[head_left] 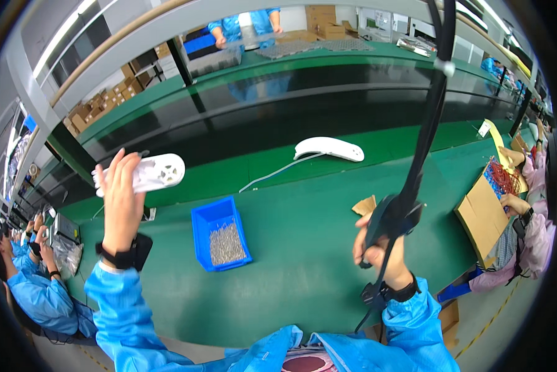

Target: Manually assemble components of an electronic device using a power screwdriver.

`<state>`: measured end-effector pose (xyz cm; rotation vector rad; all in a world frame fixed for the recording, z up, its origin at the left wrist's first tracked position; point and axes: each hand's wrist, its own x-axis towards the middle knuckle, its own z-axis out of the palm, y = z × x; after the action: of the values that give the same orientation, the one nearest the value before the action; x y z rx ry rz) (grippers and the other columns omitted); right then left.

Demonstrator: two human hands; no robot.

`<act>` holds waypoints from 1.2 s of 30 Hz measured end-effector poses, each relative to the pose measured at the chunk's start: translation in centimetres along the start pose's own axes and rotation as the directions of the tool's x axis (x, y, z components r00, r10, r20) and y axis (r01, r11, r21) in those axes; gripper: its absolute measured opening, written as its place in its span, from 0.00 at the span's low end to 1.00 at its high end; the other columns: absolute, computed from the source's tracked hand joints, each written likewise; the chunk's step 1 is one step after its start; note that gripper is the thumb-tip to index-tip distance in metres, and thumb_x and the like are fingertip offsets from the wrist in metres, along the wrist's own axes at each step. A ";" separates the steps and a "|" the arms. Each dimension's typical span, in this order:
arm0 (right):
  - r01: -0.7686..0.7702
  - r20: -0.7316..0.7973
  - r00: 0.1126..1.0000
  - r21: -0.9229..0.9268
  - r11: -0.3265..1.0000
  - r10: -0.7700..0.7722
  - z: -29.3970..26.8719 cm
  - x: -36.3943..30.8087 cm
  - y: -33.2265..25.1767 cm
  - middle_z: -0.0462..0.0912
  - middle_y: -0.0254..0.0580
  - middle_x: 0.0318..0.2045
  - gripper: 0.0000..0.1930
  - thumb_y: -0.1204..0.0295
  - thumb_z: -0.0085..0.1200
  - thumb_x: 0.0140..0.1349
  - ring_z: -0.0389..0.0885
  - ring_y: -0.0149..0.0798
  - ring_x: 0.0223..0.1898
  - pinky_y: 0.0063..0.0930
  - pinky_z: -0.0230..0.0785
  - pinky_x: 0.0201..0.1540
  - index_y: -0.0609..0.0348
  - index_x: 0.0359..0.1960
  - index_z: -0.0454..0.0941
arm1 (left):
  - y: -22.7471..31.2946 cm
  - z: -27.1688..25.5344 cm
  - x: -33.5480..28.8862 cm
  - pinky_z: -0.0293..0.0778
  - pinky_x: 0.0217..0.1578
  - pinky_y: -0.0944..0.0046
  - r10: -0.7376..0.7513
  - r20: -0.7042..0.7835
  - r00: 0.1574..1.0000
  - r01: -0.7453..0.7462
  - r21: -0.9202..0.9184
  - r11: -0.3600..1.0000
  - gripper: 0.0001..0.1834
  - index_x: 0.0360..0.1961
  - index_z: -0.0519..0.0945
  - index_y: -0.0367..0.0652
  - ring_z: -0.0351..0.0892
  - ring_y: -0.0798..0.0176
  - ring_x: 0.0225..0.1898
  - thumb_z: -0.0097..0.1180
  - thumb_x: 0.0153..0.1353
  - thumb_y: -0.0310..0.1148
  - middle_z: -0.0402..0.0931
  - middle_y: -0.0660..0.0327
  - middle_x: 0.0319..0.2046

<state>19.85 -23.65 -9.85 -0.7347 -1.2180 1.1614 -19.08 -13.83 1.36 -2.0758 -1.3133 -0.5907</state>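
My left hand (122, 201) is raised at the left, its fingers closed round a white, rounded oblong plastic housing (162, 172) with round openings at its far end. On the right, my right hand (390, 259) grips a black power screwdriver (393, 218) that hangs from above on dark cords; its tip is hard to make out. Between the hands stands a blue bin (205, 218) holding many small metal screws (227, 243). Farther off lies a curved white housing (329, 149) with a thin pale cable (278, 170) trailing left from it.
The green bench (303, 291) borders a dark conveyor (291, 102). A torn brown scrap (364, 205) lies beside the screwdriver. At right, a co-worker's hand (515, 204) reaches into a cardboard box (483, 214) with red wires. Another person in blue (46, 297) works at left.
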 end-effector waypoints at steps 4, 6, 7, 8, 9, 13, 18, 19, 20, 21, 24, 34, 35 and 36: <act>-0.026 0.065 0.998 0.200 0.980 0.013 1.4 -0.2 1.0 0.74 0.38 0.24 0.28 0.72 0.62 0.46 0.73 0.31 0.25 0.24 0.67 0.26 0.64 0.48 0.63 | -3.3 9.4 2.9 0.68 0.39 0.54 -0.009 0.168 0.986 0.060 -0.303 0.951 0.24 0.41 0.68 0.38 0.69 0.44 0.41 0.54 0.37 0.16 0.68 0.48 0.36; -0.055 0.011 0.998 -0.005 0.998 0.055 1.4 -0.5 -0.1 0.72 0.38 0.21 0.25 0.80 0.55 0.46 0.72 0.31 0.21 0.23 0.65 0.24 0.61 0.48 0.62 | -3.6 16.9 3.6 0.68 0.43 0.53 0.094 0.354 0.930 0.018 -0.299 0.954 0.25 0.41 0.69 0.37 0.69 0.45 0.44 0.60 0.37 0.22 0.70 0.47 0.38; -0.063 -0.068 0.996 0.020 0.998 0.064 1.1 -0.6 0.0 0.72 0.39 0.19 0.24 0.76 0.57 0.45 0.72 0.31 0.21 0.20 0.64 0.23 0.61 0.46 0.62 | -2.5 19.6 4.0 0.68 0.44 0.54 0.140 0.342 0.929 0.000 -0.378 0.926 0.27 0.41 0.69 0.37 0.69 0.44 0.44 0.63 0.35 0.23 0.69 0.47 0.39; -0.034 -0.151 0.988 -0.124 0.992 0.015 1.8 -0.1 -0.3 0.70 0.34 0.13 0.38 0.43 0.62 0.39 0.70 0.29 0.14 0.19 0.63 0.16 0.62 0.41 0.61 | -1.9 22.2 4.7 0.67 0.44 0.54 0.206 0.472 0.857 -0.049 -0.323 0.945 0.30 0.42 0.68 0.38 0.68 0.44 0.43 0.66 0.33 0.24 0.68 0.48 0.39; -0.040 -0.182 0.983 -0.145 0.989 0.013 1.5 -0.1 -0.2 0.70 0.35 0.13 0.39 0.42 0.61 0.39 0.69 0.29 0.13 0.19 0.63 0.16 0.62 0.40 0.61 | -0.9 23.9 5.2 0.67 0.44 0.53 0.251 0.500 0.829 -0.084 -0.331 0.940 0.32 0.43 0.67 0.38 0.68 0.45 0.43 0.67 0.32 0.25 0.68 0.49 0.39; -0.033 -0.209 0.978 -0.145 0.989 0.002 0.6 0.4 1.2 0.68 0.35 0.13 0.38 0.44 0.62 0.39 0.69 0.30 0.13 0.20 0.63 0.16 0.61 0.40 0.60 | -0.2 23.6 4.8 0.59 0.55 0.56 0.195 0.546 0.815 0.131 -0.501 0.856 0.38 0.55 0.61 0.36 0.59 0.47 0.57 0.60 0.46 0.44 0.62 0.45 0.52; 0.037 -0.230 0.970 -0.160 0.986 -0.073 0.1 -0.1 1.4 0.69 0.36 0.12 0.38 0.44 0.62 0.39 0.69 0.30 0.11 0.20 0.63 0.15 0.61 0.40 0.59 | -5.4 24.3 5.0 0.58 0.54 0.51 -0.160 0.329 0.931 0.210 -0.124 0.970 0.33 0.55 0.62 0.38 0.58 0.49 0.58 0.56 0.49 0.40 0.59 0.48 0.56; 0.033 -0.222 0.973 -0.157 0.987 -0.068 0.1 -0.2 1.6 0.69 0.36 0.12 0.38 0.44 0.62 0.39 0.69 0.30 0.11 0.20 0.63 0.15 0.61 0.40 0.59 | -8.8 26.1 3.6 0.57 0.52 0.42 -0.171 0.323 0.931 0.143 0.109 0.984 0.33 0.54 0.63 0.43 0.55 0.51 0.60 0.56 0.45 0.38 0.55 0.52 0.58; 0.053 -0.225 0.970 -0.156 0.986 -0.088 -0.2 -0.3 1.7 0.69 0.36 0.12 0.38 0.45 0.62 0.40 0.69 0.30 0.11 0.20 0.63 0.15 0.61 0.40 0.58 | -9.4 24.6 3.6 0.59 0.50 0.42 -0.169 0.370 0.914 0.049 0.312 0.949 0.28 0.53 0.65 0.44 0.57 0.53 0.58 0.52 0.48 0.35 0.58 0.54 0.57; 0.080 -0.218 0.970 -0.150 0.985 -0.112 -0.3 -0.3 1.8 0.69 0.36 0.12 0.37 0.45 0.62 0.40 0.68 0.30 0.11 0.20 0.63 0.15 0.60 0.40 0.58 | -11.9 26.0 2.3 0.63 0.47 0.50 -0.140 0.196 0.971 0.031 0.474 0.880 0.19 0.46 0.69 0.46 0.66 0.55 0.52 0.49 0.49 0.33 0.67 0.55 0.49; 0.101 -0.203 0.970 -0.154 0.983 -0.132 -0.5 -0.1 1.8 0.69 0.36 0.11 0.37 0.45 0.61 0.41 0.69 0.30 0.11 0.20 0.63 0.14 0.60 0.41 0.58 | -17.5 27.8 0.4 0.62 0.44 0.45 -0.500 0.245 0.830 0.240 0.654 0.718 0.11 0.35 0.77 0.50 0.71 0.57 0.41 0.44 0.54 0.35 0.73 0.61 0.39; 0.147 -0.179 0.967 -0.180 0.973 -0.179 -0.3 0.5 2.4 0.69 0.35 0.11 0.35 0.46 0.59 0.45 0.68 0.29 0.10 0.19 0.63 0.14 0.60 0.40 0.56 | -21.2 33.9 -4.5 0.52 0.56 0.48 0.086 0.537 0.839 -0.385 0.475 0.791 0.16 0.44 0.75 0.47 0.58 0.62 0.57 0.44 0.54 0.35 0.68 0.64 0.50; 0.147 -0.185 0.966 -0.183 0.972 -0.180 -0.1 0.7 2.4 0.69 0.35 0.11 0.34 0.46 0.59 0.45 0.68 0.29 0.10 0.19 0.64 0.14 0.60 0.40 0.56 | -20.7 34.1 -4.0 0.49 0.58 0.51 -0.059 0.577 0.815 -0.337 0.554 0.762 0.17 0.45 0.75 0.48 0.58 0.64 0.58 0.45 0.54 0.35 0.69 0.66 0.49; 0.148 -0.190 0.965 -0.182 0.972 -0.183 -0.1 0.8 2.5 0.69 0.35 0.11 0.34 0.47 0.59 0.45 0.68 0.29 0.10 0.19 0.64 0.14 0.60 0.40 0.57 | -20.8 33.8 -3.6 0.43 0.61 0.54 -0.051 0.652 0.757 -0.338 0.456 0.823 0.17 0.43 0.78 0.49 0.57 0.64 0.58 0.46 0.51 0.34 0.72 0.67 0.46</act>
<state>19.24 -22.14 -11.91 -0.8393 -1.1866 0.8306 -37.81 14.11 -19.97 -1.8907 -1.4178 0.6055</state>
